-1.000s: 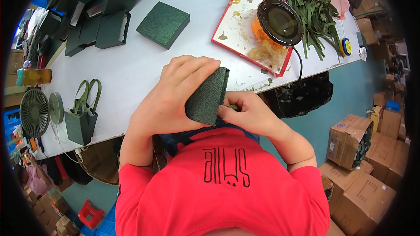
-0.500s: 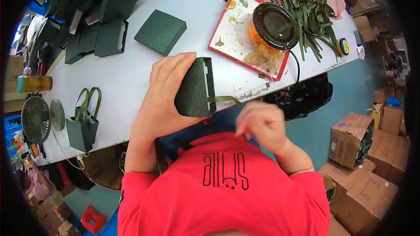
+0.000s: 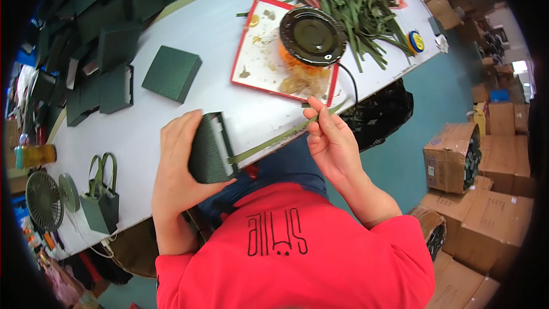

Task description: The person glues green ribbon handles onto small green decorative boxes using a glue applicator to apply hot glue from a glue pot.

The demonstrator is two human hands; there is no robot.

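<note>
My left hand is wrapped round a dark green textured box, holding it on end at the table's front edge. The box's narrow open side faces right. From that side a flat olive-green ribbon stretches up to the right. Its other end runs to my right hand, where thumb and forefinger pinch it. A second green box lies on the table beyond my left hand. Behind my right hand stands a round black pot with amber, glue-like residue below its rim, on a red-edged white board.
A heap of olive ribbons lies at the back right. Many green boxes are piled at the left. A small green box with ribbon handles stands near a fan. Cartons are stacked on the floor at right.
My right hand has moved up and outward, and the ribbon is now drawn out long from the box. My left hand and the box sit lower and further left in view.
</note>
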